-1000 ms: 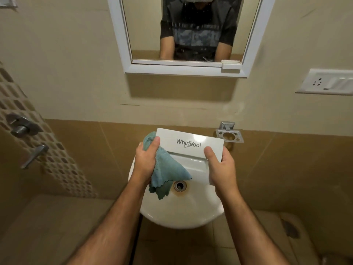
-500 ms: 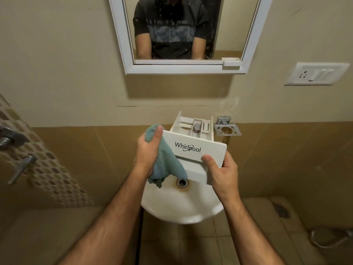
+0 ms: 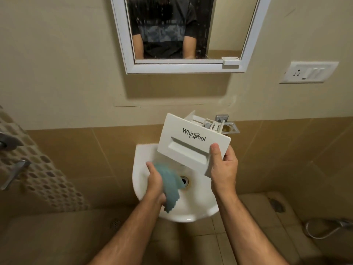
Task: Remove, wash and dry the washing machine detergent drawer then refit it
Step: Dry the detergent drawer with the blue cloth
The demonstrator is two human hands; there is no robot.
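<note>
Drawer: I see the white detergent drawer point(image 3: 193, 142) tilted above the basin point(image 3: 141, 159).
Right hand: my right hand point(image 3: 222, 167) grips its lower right corner.
Left hand: my left hand point(image 3: 154, 180) clutches a teal cloth point(image 3: 170, 182) over the drain point(image 3: 184, 180).

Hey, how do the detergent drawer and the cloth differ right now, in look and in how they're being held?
The detergent drawer is white, rigid and boxy with a Whirlpool logo; the cloth is teal, soft and crumpled. The right hand grips the drawer by its lower right corner, tilted; the left hand grips the cloth, which hangs limp. The drawer is raised toward the wall; the cloth sits lower, in the basin. Both are held over the basin.
</note>
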